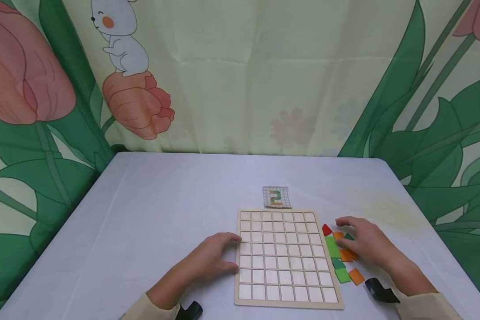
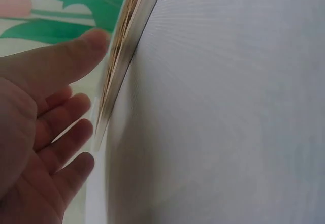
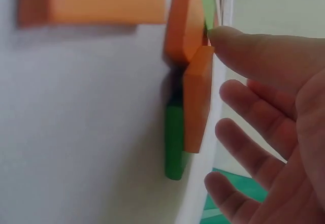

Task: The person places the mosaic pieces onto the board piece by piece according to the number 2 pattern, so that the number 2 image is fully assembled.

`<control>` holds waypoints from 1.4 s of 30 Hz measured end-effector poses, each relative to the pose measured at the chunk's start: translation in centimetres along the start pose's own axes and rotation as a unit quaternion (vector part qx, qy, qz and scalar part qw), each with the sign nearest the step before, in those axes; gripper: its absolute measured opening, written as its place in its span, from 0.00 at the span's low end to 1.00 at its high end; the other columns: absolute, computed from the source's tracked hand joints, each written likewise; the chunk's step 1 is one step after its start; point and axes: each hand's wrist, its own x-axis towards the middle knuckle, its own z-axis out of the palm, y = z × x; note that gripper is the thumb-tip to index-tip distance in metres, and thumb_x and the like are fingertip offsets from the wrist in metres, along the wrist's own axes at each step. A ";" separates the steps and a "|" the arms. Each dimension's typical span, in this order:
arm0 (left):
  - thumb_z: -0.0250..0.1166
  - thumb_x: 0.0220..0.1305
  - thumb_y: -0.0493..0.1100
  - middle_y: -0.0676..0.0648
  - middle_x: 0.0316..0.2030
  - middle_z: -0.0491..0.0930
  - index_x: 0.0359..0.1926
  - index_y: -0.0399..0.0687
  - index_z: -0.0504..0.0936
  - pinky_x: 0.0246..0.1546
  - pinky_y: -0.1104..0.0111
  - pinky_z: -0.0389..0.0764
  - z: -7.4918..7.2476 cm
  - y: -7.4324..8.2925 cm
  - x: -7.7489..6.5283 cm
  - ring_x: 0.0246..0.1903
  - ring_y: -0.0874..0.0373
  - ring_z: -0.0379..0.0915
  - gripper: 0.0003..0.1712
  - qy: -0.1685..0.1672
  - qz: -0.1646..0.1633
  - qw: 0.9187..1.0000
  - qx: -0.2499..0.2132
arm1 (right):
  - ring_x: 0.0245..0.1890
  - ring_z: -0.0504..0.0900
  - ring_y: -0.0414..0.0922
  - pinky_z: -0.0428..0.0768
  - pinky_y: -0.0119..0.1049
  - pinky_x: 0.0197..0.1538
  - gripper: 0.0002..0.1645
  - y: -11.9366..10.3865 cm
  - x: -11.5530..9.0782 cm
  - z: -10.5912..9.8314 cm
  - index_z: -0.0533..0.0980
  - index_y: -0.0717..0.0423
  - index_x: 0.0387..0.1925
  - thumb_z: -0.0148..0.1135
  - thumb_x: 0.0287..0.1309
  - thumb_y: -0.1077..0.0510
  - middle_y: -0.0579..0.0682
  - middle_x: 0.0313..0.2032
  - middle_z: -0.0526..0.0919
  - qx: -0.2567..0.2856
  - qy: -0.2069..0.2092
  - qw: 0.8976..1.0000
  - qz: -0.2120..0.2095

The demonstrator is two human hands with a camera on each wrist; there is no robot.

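A wooden grid board (image 1: 290,306) with rows of white square cells lies flat on the table. My left hand (image 1: 210,255) is at the board's left edge, thumb and fingers spread apart; in the left wrist view its thumb tip (image 2: 96,41) is close to the rim. Along the board's right side lies a loose group of coloured pieces, among them a red piece (image 1: 326,230), a light green piece (image 1: 332,247) and an orange square (image 1: 356,276). Over this group hovers my right hand (image 1: 366,240), fingers parted and holding nothing. In the right wrist view, an orange piece (image 3: 198,102) rests partly over a dark green piece (image 3: 173,142).
A small pattern card (image 1: 277,197) with a coloured figure on a grid lies just beyond the board's far edge. White cloth covers the table (image 1: 164,200). A printed curtain (image 1: 232,80) hangs behind it. Black straps with devices (image 1: 380,291) sit at both wrists.
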 end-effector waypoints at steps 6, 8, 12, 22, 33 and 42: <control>0.82 0.47 0.43 0.50 0.53 0.80 0.57 0.43 0.79 0.62 0.55 0.72 0.2 0.1 -0.3 0.59 0.50 0.72 0.35 -0.022 -0.027 0.999 0.007 | 0.58 0.71 0.66 0.71 0.68 0.58 0.33 0.2 0.2 0.3 0.75 0.66 0.59 0.72 0.57 0.52 0.64 0.56 0.78 -0.006 -0.014 1.000 0.002; 0.82 0.48 0.43 0.50 0.53 0.80 0.57 0.43 0.79 0.62 0.55 0.72 0.2 0.1 -0.3 0.59 0.50 0.72 0.34 -0.022 -0.027 0.999 0.010 | 0.57 0.72 0.65 0.72 0.68 0.57 0.32 0.2 0.2 0.3 0.75 0.66 0.58 0.72 0.56 0.52 0.64 0.54 0.79 -0.009 -0.016 1.000 0.003; 0.81 0.48 0.43 0.51 0.53 0.80 0.57 0.43 0.79 0.62 0.55 0.72 0.2 0.1 -0.4 0.59 0.51 0.73 0.34 -0.022 -0.025 0.999 0.011 | 0.55 0.73 0.64 0.73 0.68 0.56 0.31 0.2 0.3 0.4 0.76 0.65 0.57 0.72 0.56 0.53 0.61 0.51 0.81 -0.012 -0.022 1.000 0.008; 0.81 0.48 0.43 0.52 0.52 0.80 0.56 0.44 0.79 0.61 0.56 0.73 0.2 0.3 -0.4 0.57 0.52 0.73 0.33 -0.021 -0.024 0.999 0.018 | 0.49 0.76 0.59 0.76 0.63 0.55 0.24 0.2 0.6 0.2 0.78 0.64 0.52 0.72 0.58 0.55 0.56 0.46 0.82 -0.019 -0.026 0.999 0.002; 0.81 0.48 0.43 0.52 0.52 0.80 0.56 0.44 0.79 0.61 0.56 0.73 0.2 0.4 -0.2 0.58 0.52 0.73 0.34 -0.023 -0.031 0.999 0.019 | 0.48 0.75 0.58 0.77 0.63 0.54 0.23 0.2 1.0 0.1 0.79 0.65 0.50 0.72 0.58 0.55 0.56 0.44 0.81 -0.028 -0.038 0.999 0.004; 0.81 0.47 0.43 0.52 0.51 0.80 0.55 0.45 0.79 0.60 0.57 0.74 0.1 0.4 0.0 0.57 0.52 0.74 0.33 -0.025 -0.026 0.999 0.028 | 0.51 0.73 0.63 0.76 0.65 0.54 0.23 0.0 0.9 -0.4 0.79 0.66 0.50 0.71 0.58 0.55 0.63 0.49 0.80 -0.020 -0.019 1.000 0.007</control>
